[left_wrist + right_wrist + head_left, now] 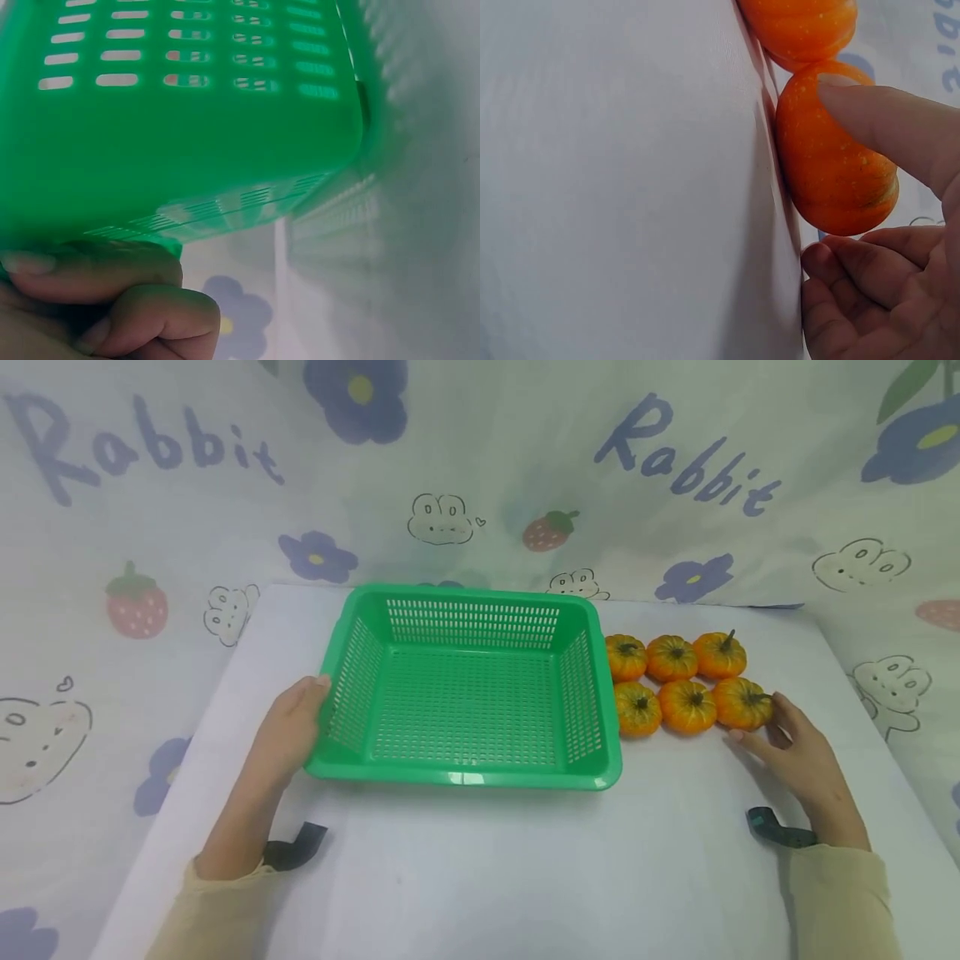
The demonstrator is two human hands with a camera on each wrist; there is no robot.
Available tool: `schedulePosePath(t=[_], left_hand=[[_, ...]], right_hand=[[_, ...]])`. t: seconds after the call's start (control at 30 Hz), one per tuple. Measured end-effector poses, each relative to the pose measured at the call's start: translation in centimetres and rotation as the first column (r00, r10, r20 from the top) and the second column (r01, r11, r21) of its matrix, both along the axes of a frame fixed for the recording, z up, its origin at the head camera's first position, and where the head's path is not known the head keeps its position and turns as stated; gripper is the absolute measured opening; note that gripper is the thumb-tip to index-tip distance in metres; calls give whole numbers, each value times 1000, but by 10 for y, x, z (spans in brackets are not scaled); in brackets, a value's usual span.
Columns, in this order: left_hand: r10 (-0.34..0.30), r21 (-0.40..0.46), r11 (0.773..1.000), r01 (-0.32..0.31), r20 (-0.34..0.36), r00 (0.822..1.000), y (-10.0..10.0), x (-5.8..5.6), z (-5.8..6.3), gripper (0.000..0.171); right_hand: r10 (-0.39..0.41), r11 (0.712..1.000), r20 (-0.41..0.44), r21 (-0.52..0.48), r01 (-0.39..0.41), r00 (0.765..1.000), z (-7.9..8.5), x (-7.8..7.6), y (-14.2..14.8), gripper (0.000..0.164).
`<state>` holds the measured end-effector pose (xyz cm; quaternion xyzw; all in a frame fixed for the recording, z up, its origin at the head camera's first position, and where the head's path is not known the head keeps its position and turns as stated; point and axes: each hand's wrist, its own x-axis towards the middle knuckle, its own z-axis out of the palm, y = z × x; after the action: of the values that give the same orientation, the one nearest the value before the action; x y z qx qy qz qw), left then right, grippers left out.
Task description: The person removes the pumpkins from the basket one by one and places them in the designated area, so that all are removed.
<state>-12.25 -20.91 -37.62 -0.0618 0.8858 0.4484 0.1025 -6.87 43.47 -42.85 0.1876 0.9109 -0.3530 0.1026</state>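
A green plastic basket [465,778] with slotted walls stands on the white table, with nothing in it. My left hand [288,727] grips its left rim; in the left wrist view the curled fingers [161,319] are at the edge of the green wall. To the right of the basket, several small orange pumpkins sit in two rows. At the right end of the front row, my right hand [806,760] holds a pumpkin [741,703] by its right side. The right wrist view shows the thumb [885,124] across this pumpkin [832,165] and curled fingers against its other side.
Beside the held pumpkin is another front-row pumpkin [687,707]; the back row includes a pumpkin [720,656] with an upright stem. The leftmost pumpkins are close against the basket's right wall. A patterned cloth [495,468] hangs behind the table. Black straps are at both wrists.
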Motion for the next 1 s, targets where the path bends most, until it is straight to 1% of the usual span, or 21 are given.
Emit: schedulePosePath(t=[0.2,0.53,0.73,0.8,0.9,1.0], left_hand=[[7,31,999,-7,2,1000,5,4,-1,66],[19,43,999,-18,-9,1000,9,6,1,65],[23,42,999,-23,-22,999,11,4,2,65],[24,34,999,-23,-11,1000,11,2,2,67],[20,14,1000,-21,25,999,8,-1,0,73],[25,45,999,-28,82,996,2,-2,-4,83]], right_hand=[[-14,1000,-6,-1,14,1000,-3,7,6,115],[-39,999,-9,-22,39,999,-3,10,2,115],[-10,1000,-10,7,10,1000,0,7,3,117],[-6,1000,2,13,6,1000,1,5,4,119],[3,1000,27,11,-3,1000,3,0,4,121],[48,998,31,25,-49,998,5,-4,4,119]])
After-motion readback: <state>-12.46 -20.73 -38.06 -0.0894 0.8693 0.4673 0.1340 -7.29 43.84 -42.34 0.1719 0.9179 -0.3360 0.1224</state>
